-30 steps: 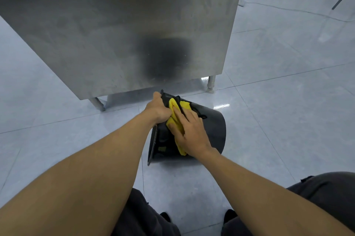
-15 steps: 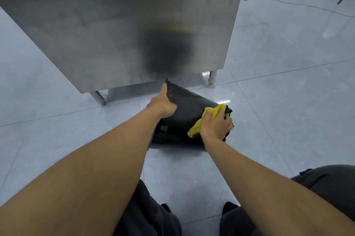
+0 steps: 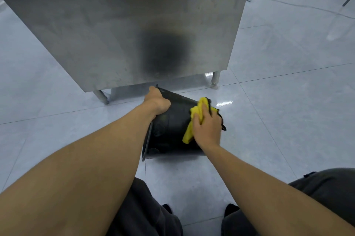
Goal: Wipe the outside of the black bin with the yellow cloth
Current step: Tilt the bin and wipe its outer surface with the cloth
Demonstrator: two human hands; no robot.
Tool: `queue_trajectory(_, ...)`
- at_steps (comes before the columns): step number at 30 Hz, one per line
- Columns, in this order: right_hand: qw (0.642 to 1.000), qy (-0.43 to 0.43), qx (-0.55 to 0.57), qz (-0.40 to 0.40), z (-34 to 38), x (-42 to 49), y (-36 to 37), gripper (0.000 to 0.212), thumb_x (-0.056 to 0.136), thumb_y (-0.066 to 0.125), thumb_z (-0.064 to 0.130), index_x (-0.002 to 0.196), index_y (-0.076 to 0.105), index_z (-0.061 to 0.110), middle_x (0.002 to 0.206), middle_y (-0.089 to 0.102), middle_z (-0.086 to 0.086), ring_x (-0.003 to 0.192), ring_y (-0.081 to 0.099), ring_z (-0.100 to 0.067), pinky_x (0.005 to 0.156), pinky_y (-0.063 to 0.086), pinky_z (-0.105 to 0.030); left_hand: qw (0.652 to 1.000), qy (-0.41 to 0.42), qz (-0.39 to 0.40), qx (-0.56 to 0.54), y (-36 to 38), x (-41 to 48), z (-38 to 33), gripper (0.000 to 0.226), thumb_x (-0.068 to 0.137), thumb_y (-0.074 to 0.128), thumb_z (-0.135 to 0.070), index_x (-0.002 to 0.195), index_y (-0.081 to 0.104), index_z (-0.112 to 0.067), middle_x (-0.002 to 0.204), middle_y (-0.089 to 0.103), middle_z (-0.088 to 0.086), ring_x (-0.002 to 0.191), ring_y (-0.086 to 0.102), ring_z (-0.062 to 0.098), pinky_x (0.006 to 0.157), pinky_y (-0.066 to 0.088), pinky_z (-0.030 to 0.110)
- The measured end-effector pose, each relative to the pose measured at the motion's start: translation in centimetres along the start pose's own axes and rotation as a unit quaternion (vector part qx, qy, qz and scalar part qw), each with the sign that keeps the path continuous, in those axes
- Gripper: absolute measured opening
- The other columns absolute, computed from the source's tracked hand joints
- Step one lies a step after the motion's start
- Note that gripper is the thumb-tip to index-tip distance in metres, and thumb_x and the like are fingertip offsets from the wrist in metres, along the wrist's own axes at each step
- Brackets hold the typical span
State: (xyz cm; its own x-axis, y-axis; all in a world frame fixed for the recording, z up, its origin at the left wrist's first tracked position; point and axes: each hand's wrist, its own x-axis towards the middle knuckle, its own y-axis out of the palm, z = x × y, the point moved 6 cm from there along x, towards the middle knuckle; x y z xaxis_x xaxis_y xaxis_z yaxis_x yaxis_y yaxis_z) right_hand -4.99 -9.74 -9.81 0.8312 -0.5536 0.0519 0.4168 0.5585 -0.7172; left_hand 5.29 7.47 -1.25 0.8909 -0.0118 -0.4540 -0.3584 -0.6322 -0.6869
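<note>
- Black bin point(image 3: 169, 130), one only, lies tipped on its side on the tiled floor point(image 3: 288, 120), rim toward the left; no label or writing can be read on it.
- Right hand point(image 3: 208, 130) presses one yellow cloth point(image 3: 194, 118) against the bin's side, grip closed over the cloth.
- Left hand point(image 3: 156, 101) clasps the bin's upper rim.
- Beyond stands one steel cabinet point(image 3: 115, 24); two of its legs show.

**Bin on its side before the cabinet**

The bin point(image 3: 169, 128) lies tipped on the floor point(image 3: 288, 120), just in front of the cabinet point(image 3: 124, 24), its open end to the left. The left hand point(image 3: 156, 101) sits on the bin's rim at the far left. The right hand point(image 3: 207, 128) presses the cloth point(image 3: 194, 118) on the bin's right end.
</note>
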Motion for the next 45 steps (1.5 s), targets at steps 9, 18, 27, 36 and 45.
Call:
queue_trajectory(9,0.997,0.073,0.034,-0.013,-0.8,0.2,-0.8,0.052,0.101,0.041,0.038,0.152,0.037,0.026,0.145,0.046,-0.010,0.130,0.034,-0.032,0.105,0.037,-0.047,0.996,0.028,0.069,-0.049,2.2,2.3,0.4,0.079,0.077,0.047,-0.018,0.152,0.029,-0.034,0.119,0.063,0.012,0.092,0.070,0.032,0.077,0.064,0.052)
queue_trajectory(18,0.973,-0.218,0.047,0.061,6.7,-2.0,0.8,0.057,0.102,0.045,0.045,0.155,0.029,0.034,0.153,0.041,0.005,0.139,0.037,-0.017,0.112,0.038,-0.043,0.994,-0.002,0.011,-0.110,1.3,-0.2,-1.3,0.069,0.099,0.038,-0.013,0.156,0.000,-0.010,0.097,0.053,0.003,0.079,0.054,0.022,0.086,0.054,0.047)
queue_trajectory(27,0.987,-0.111,-0.070,0.093,-1.1,-3.2,1.3,0.062,0.104,0.022,0.056,0.159,0.001,0.036,0.167,0.013,-0.002,0.154,0.007,-0.025,0.118,0.019,-0.053,0.999,0.000,0.010,-0.044,0.7,0.4,-0.5,0.084,0.102,0.041,-0.006,0.158,-0.021,-0.010,0.147,0.043,0.021,0.080,0.051,0.022,0.082,0.048,0.039)
queue_trajectory(36,0.995,-0.080,0.003,0.066,3.3,0.6,0.1,0.058,0.102,0.030,0.056,0.156,0.025,0.036,0.152,0.042,0.000,0.141,0.034,-0.025,0.113,0.023,-0.056,0.990,0.090,0.101,-0.033,1.9,0.4,-0.6,0.066,0.102,0.050,-0.012,0.152,0.007,-0.019,0.118,0.057,0.016,0.094,0.061,0.030,0.078,0.053,0.041)
queue_trajectory(45,0.999,0.013,-0.025,0.022,0.6,1.2,-0.6,0.061,0.102,0.024,0.057,0.152,0.033,0.024,0.141,0.055,-0.006,0.134,0.043,-0.032,0.111,0.033,-0.053,0.984,0.131,0.115,-0.039,1.9,-0.1,-0.8,0.063,0.102,0.052,-0.005,0.149,0.013,-0.020,0.118,0.060,0.017,0.099,0.063,0.025,0.095,0.057,0.044)
